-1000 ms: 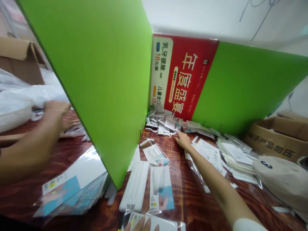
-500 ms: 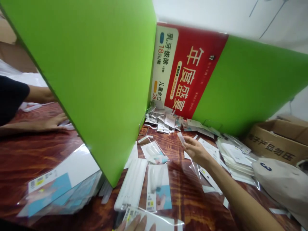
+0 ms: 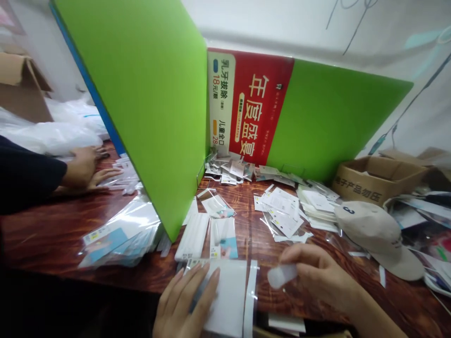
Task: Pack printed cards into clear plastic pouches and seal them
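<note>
At the table's front edge, my left hand (image 3: 186,300) lies with fingers stretched flat over a clear plastic packet with a white card (image 3: 229,293) inside. The packet's flap strip sticks out on its right. To the right, above the table, my right hand (image 3: 317,277) pinches a small translucent plastic piece with a rounded end (image 3: 281,276), apart from the packet. Just beyond the packet lie a white ribbed plastic piece (image 3: 192,237) and a bagged card with a blue picture (image 3: 225,239). Another clear bag with a card (image 3: 216,204) is behind them.
A green upright panel (image 3: 141,103) splits the table; another person's hands (image 3: 88,169) work on its far left side, near stacked blue-and-white packets (image 3: 123,234). Small packets (image 3: 234,169) pile at the back. Loose cards (image 3: 282,211), a beige cap (image 3: 373,234) and a cardboard box (image 3: 380,178) stand right.
My right hand has come from the small packets at the back towards the packet under my left hand, bringing the translucent piece. The view has shifted, showing more of my left hand.
</note>
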Tool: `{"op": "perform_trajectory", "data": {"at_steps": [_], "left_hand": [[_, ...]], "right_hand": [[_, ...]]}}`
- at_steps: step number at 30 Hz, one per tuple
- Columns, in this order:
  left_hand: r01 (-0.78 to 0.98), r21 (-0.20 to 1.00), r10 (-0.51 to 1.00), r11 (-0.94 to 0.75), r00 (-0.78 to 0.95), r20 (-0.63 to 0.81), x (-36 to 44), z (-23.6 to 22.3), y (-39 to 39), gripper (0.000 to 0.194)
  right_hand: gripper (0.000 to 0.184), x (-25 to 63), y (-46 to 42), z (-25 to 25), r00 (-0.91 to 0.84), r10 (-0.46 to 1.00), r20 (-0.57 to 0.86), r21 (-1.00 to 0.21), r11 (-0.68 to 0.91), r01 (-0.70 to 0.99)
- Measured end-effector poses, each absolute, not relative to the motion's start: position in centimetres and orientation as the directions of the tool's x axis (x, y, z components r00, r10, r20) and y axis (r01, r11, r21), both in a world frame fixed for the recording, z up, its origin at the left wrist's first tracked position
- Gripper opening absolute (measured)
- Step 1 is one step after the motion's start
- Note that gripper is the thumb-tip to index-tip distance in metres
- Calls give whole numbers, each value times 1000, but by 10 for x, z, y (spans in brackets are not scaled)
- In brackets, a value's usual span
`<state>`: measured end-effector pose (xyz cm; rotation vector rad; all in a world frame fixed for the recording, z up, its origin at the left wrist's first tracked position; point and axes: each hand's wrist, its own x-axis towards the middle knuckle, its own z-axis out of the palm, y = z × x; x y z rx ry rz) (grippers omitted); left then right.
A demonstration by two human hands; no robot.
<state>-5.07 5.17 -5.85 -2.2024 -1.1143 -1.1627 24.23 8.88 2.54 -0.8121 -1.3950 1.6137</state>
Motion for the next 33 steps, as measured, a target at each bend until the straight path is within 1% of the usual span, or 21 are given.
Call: {"op": "perform_trajectory", "data": {"at_steps": [2, 4, 6, 8, 10, 12, 14, 16, 18, 20, 23, 26, 30, 33], "left_hand": [[812, 110, 522, -573, 258, 813, -46, -48, 44, 36], [806, 207, 578, -555, 195, 792, -38, -44, 37, 36], [796, 255, 607, -549, 170, 776, -29, -44, 31, 38], [789, 273, 609, -550, 155, 778, -21, -45, 26, 39], [795, 251, 591, -553, 163, 790, -16, -44, 23, 38], [803, 163, 547, -573, 226, 806, -13, -41, 21, 40], [803, 64, 496, -593, 301, 815, -9, -36, 20, 43], [793, 4, 452, -609, 343, 824, -5, -32, 19, 43], [782, -32, 410, -623, 361, 838, 0, -30, 20, 41], [760, -89, 364, -643, 406, 838, 3, -28, 21, 40], [711, -180, 321, -680, 510, 798, 8, -23, 23, 40], [684, -234, 311, -691, 574, 758, 12, -16, 23, 43], [669, -263, 300, -696, 603, 739, 18, -9, 23, 42], [663, -299, 292, -687, 628, 721, 22, -9, 25, 41]], "right_hand": [[17, 242, 72, 31, -464, 881, 93, -994, 57, -90], [16, 237, 59, 37, -477, 868, 135, -991, 121, -61], [15, 229, 49, 43, -431, 881, 196, -981, 184, -70], [15, 222, 40, 47, -325, 896, 304, -949, 313, -26], [17, 216, 34, 49, -230, 856, 463, -855, 500, 138], [18, 211, 29, 47, -213, 745, 632, -675, 665, 320], [10, 208, 25, 41, -246, 636, 732, -509, 749, 424], [10, 206, 24, 33, -254, 580, 774, -437, 780, 448], [12, 205, 23, 26, -237, 581, 779, -440, 775, 453], [16, 206, 23, 24, -238, 616, 751, -485, 759, 434], [28, 211, 22, 30, -354, 700, 620, -611, 714, 342], [37, 217, 19, 38, -448, 746, 492, -710, 642, 290], [44, 222, 18, 23, -420, 809, 412, -753, 562, 343], [39, 218, 17, -4, -326, 853, 407, -793, 507, 338]]}}
